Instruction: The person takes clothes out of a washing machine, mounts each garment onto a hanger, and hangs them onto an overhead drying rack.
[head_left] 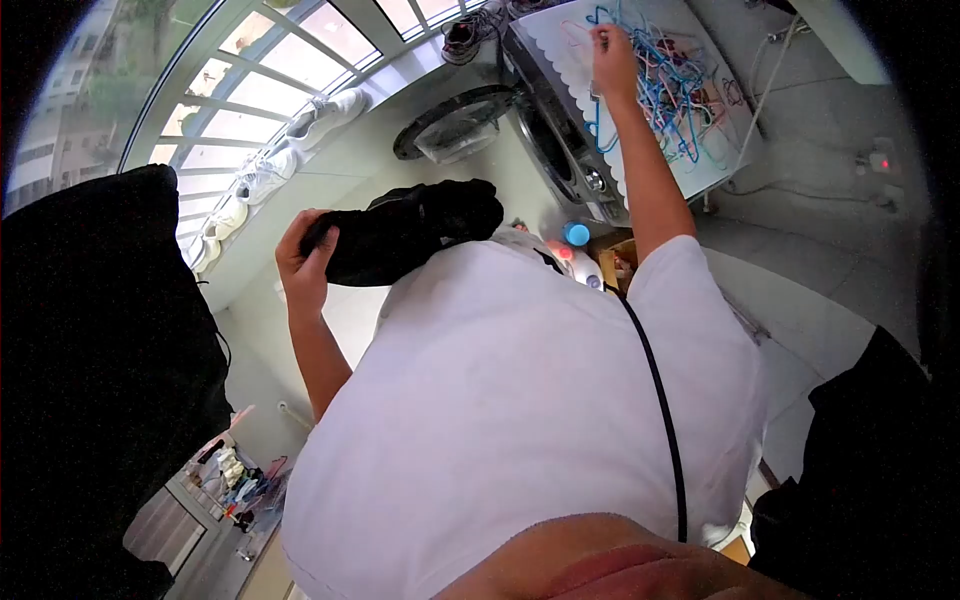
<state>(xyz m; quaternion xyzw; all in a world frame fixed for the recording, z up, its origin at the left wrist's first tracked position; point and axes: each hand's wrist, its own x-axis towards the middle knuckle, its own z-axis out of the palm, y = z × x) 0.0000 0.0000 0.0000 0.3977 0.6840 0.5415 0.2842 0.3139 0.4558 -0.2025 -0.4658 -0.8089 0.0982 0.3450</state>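
Note:
My left hand [308,255] is closed around one end of a bunched black garment [405,230]. The cloth hangs in front of my white shirt, and its exact kind cannot be made out. Farther off, my right hand [613,62] is raised over a tangled pile of wire clothes hangers [665,90], mostly blue with some pink ones. Its fingers are pinched together at the pile's edge, on a hanger. The pile lies on a white scallop-edged cover [575,65] on top of a front-loading washing machine [555,140].
The washing machine's round door [455,115] stands open. White shoes [325,115] line the ledge beside the window railing. Dark clothes [100,380] hang close on my left, with more dark cloth [850,480] at lower right. A blue-capped bottle [576,234] stands below the machine.

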